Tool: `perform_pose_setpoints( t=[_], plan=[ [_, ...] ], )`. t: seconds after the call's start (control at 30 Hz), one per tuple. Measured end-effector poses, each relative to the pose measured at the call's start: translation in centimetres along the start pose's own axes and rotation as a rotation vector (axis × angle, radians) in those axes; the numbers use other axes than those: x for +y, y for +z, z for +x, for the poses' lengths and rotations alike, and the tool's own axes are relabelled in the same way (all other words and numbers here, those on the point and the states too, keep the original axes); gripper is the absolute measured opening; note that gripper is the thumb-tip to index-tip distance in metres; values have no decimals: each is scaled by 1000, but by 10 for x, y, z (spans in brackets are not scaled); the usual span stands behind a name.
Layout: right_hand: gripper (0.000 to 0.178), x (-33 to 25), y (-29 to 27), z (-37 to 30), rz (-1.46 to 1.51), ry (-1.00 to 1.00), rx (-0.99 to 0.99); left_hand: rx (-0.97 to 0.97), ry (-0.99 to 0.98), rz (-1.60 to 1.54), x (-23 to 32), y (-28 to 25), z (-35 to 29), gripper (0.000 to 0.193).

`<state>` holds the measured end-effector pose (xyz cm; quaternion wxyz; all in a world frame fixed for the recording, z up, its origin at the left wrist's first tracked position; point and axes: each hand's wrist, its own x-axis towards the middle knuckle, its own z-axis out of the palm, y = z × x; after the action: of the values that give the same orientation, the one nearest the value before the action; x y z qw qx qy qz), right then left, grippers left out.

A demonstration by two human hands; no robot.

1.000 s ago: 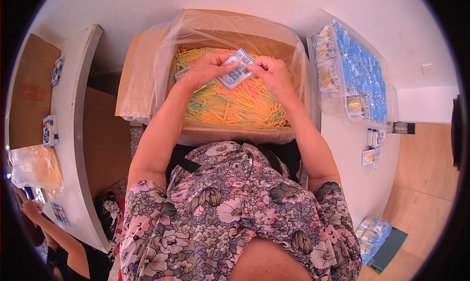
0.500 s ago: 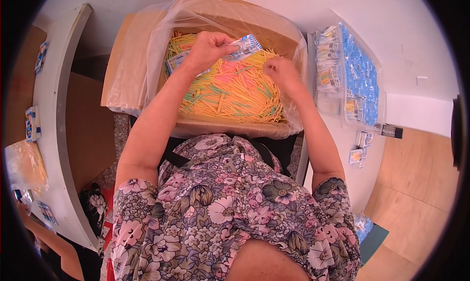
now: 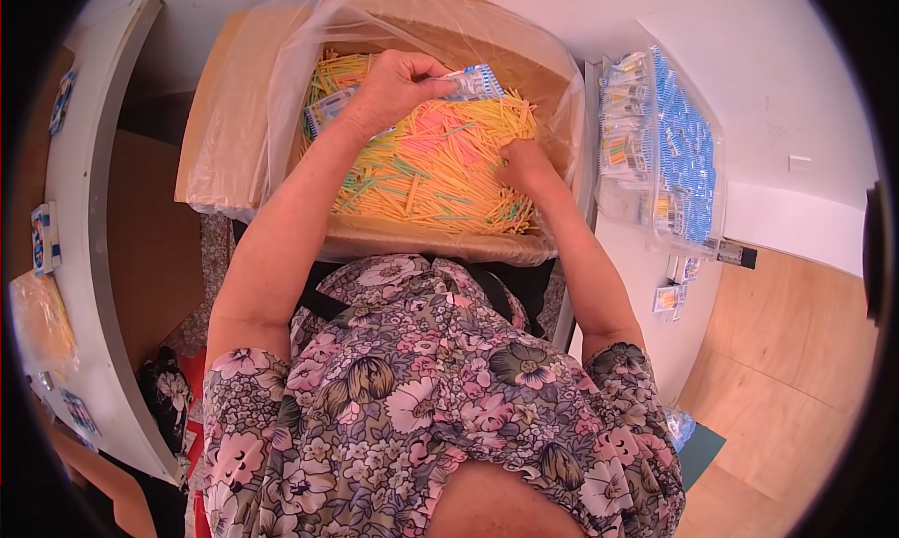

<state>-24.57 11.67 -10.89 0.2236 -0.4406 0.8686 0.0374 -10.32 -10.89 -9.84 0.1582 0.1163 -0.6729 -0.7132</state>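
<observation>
Currently, in the head view, a blue-edged sachet (image 3: pixel 479 82) is pinched by the left hand (image 3: pixel 398 90), inside the edges of the cardboard carton (image 3: pixel 431 244). Open room is left between hands, over thin sticks (image 3: pixel 433 180). The right hand (image 3: pixel 527 167) has been lowered, fingers curled; its contents cannot be determined.

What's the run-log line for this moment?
left hand: holding packet | right hand: at coloured sticks | sticks: in lined cardboard box | clear bin: right of box
</observation>
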Motion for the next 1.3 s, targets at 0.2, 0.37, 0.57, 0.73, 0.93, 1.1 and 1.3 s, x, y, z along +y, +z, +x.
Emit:
perform_pose_setpoints(
  t=[0.2, 0.37, 0.57, 0.73, 0.93, 1.1, 1.3],
  plan=[
    [19, 5, -9, -5, 85, 13, 5, -111, -18, -36, 0, -1, 0, 12],
    [15, -1, -24, -10, 108, -42, 190, -338, -79, 27, -6, -4, -3, 10],
    [12, -34, -70, -16, 1109, 54, 11, -578, 63, -166, -3, 26, -18, 7],
    [16, -53, -54, -11, 1305, -73, 2, -653, -151, -126, 2, 29, -20, 10],
    [33, -70, -55, -21, 905, -291, 384, -508, -66, -85, 0, 30, -22, 8],
    [39, -64, -39, -15, 1073, -343, 250, -479, -3, 53, 1, 25, -18, 7],
    [23, -24, -31, -6, 247, -94, 208, -386, -79, -52, 2, 15, -12, 7]
  ],
)
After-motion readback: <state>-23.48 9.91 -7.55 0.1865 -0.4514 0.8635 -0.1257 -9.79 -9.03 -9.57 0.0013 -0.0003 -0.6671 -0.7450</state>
